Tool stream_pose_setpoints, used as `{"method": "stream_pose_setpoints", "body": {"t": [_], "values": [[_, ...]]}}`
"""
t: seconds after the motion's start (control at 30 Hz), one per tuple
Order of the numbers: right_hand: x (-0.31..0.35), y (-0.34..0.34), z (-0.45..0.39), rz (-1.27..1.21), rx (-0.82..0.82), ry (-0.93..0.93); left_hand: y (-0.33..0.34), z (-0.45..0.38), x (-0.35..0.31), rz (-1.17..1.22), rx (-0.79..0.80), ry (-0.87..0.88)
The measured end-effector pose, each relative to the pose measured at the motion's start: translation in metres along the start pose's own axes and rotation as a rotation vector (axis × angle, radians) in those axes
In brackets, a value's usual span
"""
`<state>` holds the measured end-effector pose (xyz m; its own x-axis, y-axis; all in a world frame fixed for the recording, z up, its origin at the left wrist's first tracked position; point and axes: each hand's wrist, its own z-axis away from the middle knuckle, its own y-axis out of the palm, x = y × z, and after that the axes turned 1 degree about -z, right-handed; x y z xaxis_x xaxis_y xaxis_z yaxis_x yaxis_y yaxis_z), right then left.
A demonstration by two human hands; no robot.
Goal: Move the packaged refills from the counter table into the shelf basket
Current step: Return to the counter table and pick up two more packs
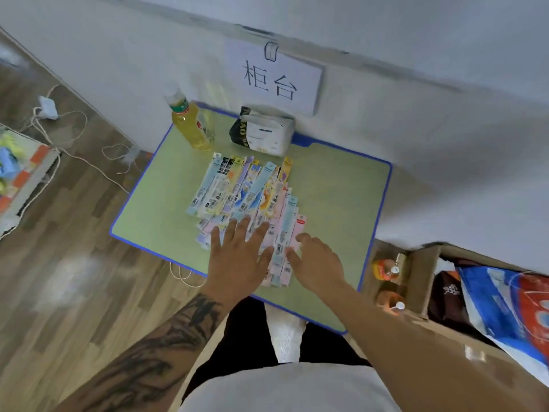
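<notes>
The refills [249, 197] lie fanned on the bench [335, 185]. The left hand [237, 257] rests flat on their near end, its grip wide, fingers spread. The right hand [318, 263] touches the pile's right edge, fingers loosely bent, holding nothing. Beyond the hands stand a bottle [190, 123] and a packet [261, 132].

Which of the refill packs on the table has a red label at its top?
The pink refill pack at the far right edge of the fan, just beyond the right hand. The other packs show blue, yellow or black tops.
</notes>
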<state>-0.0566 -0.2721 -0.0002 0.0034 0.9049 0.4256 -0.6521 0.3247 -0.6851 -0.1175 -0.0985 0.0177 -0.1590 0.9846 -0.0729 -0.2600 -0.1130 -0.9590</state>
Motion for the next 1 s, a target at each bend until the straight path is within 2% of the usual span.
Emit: {"method": "stream_pose_setpoints", "body": {"t": [0.13,0.27,0.4,0.53,0.6,0.63,0.7,0.77,0.9,1.0], "values": [[0.023,0.015,-0.036,-0.246,-0.003,0.259,0.006,-0.038,0.019,-0.001,0.085,0.119],[0.041,0.028,-0.051,-0.314,-0.065,0.446,0.002,-0.077,0.042,0.009,0.162,0.232],[0.052,0.033,-0.057,-0.413,-0.143,0.564,-0.008,-0.111,0.057,0.023,0.188,0.294],[0.063,0.027,-0.050,-0.627,-0.262,0.607,-0.019,-0.126,0.063,0.074,0.186,0.301],[0.071,0.019,-0.038,-0.757,-0.298,0.579,-0.026,-0.126,0.061,0.195,0.208,0.281],[0.076,0.014,-0.030,-0.820,-0.306,0.547,-0.031,-0.125,0.059,0.342,0.285,0.241],[0.087,0.005,-0.013,-0.939,-0.296,0.474,-0.044,-0.121,0.051,0.771,0.571,0.055],[0.097,-0.002,0.005,-1.047,-0.273,0.418,-0.051,-0.115,0.048,1.010,0.749,-0.071],[0.101,-0.003,0.027,-1.101,-0.184,0.349,-0.053,-0.094,0.055,1.154,0.788,-0.122],[0.087,0.007,0.025,-1.025,-0.145,0.373,-0.050,-0.084,0.060,1.197,0.754,-0.198]]}}
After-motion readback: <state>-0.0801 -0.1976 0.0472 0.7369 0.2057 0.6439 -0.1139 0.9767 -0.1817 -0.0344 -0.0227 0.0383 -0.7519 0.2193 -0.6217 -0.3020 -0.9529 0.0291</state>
